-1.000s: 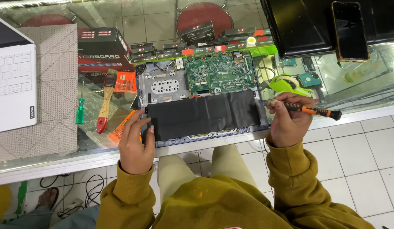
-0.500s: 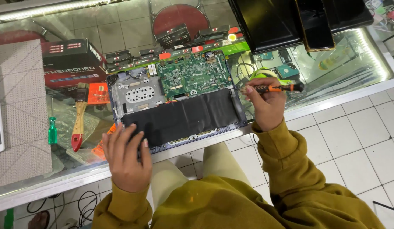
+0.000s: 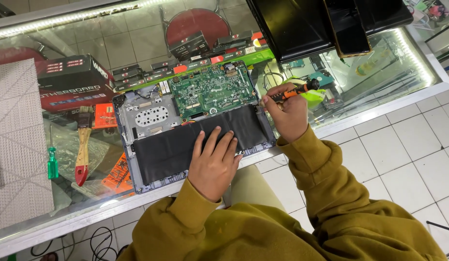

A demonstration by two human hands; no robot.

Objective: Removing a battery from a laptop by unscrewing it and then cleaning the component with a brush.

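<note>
Pressing flat on the black battery pack point(image 3: 186, 145), the left hand point(image 3: 214, 164) has its fingers spread and laid side by side across the pack's near edge, palm down, nothing pinched in it. That battery fills the front half of an opened laptop base point(image 3: 193, 121) lying on the glass counter point(image 3: 379, 82), close to the counter's near rim. Behind the battery, the green circuit board point(image 3: 210, 89) sits exposed on the right, and a silver metal plate point(image 3: 149, 116) with a perforated oval sits to its left.

Over on the right, the right hand point(image 3: 288, 116) is curled tight around an orange-and-black screwdriver point(image 3: 294, 92), fingers pressed together on the handle, thumb on top. The handle points up and to the right; the tip end is down at the laptop's right edge, just beside the battery's corner, though the tip itself is too small to make out. Both sleeves are mustard yellow.

Left of the laptop, a wooden-handled brush point(image 3: 83, 145) with a red end lies on the glass, and further left a small green screwdriver point(image 3: 52, 163) stands beside a grey mat point(image 3: 16, 145). At the back, a black laptop lid point(image 3: 302, 24) rests on the counter with a dark phone point(image 3: 347, 24) on top.
</note>
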